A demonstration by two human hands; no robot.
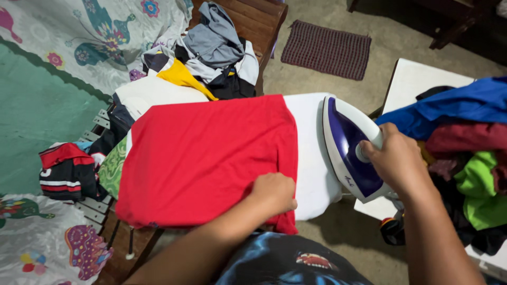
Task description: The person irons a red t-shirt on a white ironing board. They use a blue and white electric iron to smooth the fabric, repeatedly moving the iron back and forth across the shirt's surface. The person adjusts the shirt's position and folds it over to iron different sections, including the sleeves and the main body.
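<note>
Red garment (208, 158) spread mid-frame over white ironing board (311, 158), left hand (273, 192) a closed grip pressing its lower edge, right hand (397, 161) clasping purple-and-white iron (348, 150) at right, handle mostly hidden, clothes pile (470, 158) cut off at right edge

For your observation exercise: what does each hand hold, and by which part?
The right hand holds the purple and white iron by its handle. The left hand presses on the red garment near its edge.

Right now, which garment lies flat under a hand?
The red shirt, spread on the ironing board under the left hand; the others lie crumpled in piles.
</note>
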